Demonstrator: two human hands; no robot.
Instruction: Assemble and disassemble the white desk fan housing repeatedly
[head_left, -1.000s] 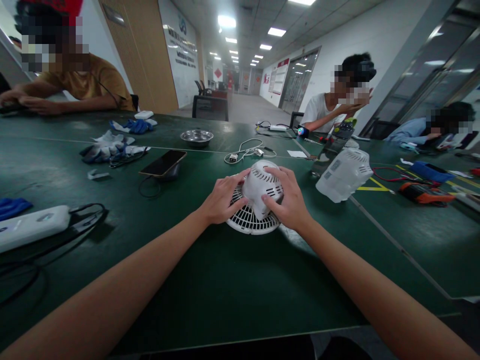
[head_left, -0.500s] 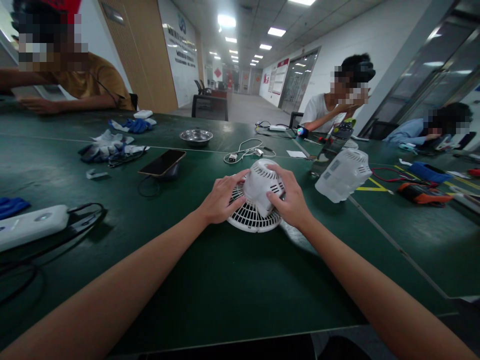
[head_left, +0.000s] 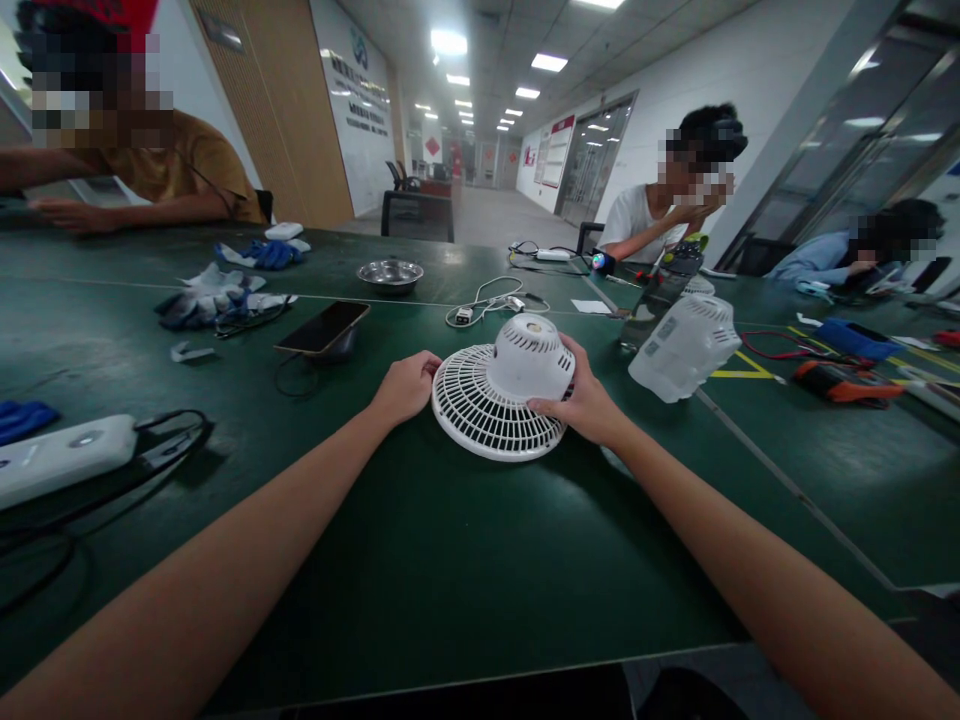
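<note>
A white round fan grille (head_left: 491, 425) lies on the green table, with a white domed motor housing (head_left: 531, 360) standing on it toward its right side. My right hand (head_left: 589, 400) grips the housing from the right, thumb at its lower front and fingers behind its side. At the grille's left rim is my left hand (head_left: 409, 388), its fingers curled together against the edge. Whether those fingertips pinch the rim is hard to see.
Left on the table (head_left: 420, 600) are a phone (head_left: 324, 328), gloves (head_left: 214, 295) and a power strip (head_left: 75, 455). A metal bowl (head_left: 391, 275) and white cable (head_left: 487, 303) lie behind; a translucent white part (head_left: 684, 350) and orange meter (head_left: 844, 385) at right. People sit across.
My left hand has left the housing and moved left to the grille's rim. The right hand stays at the housing, and more of the grille and housing now shows.
</note>
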